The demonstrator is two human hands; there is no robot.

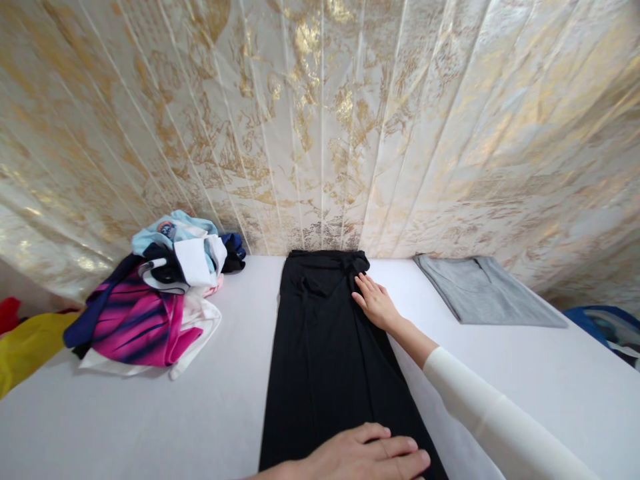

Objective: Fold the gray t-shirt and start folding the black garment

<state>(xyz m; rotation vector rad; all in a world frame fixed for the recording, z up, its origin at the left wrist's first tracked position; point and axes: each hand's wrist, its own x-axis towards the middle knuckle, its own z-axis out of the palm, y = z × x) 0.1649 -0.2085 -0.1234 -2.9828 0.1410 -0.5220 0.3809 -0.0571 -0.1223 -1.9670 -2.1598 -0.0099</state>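
A long black garment, which looks like trousers, lies lengthwise on the white table. Its far end, bunched and wrinkled, reaches the patterned curtain. My right hand rests flat on the garment's right edge near that far end, fingers stretched out. Close to me, at the bottom of the view, my left hand lies over the near part of the cloth with its fingers spread and pointing right. Neither hand grips the fabric. The garment's near end is cut off by the frame.
A heap of crumpled clothes sits on the left of the table. On the right lies a flat, folded grey garment. Yellow cloth shows at the left edge, a blue item at the right. The gold-patterned curtain hangs behind.
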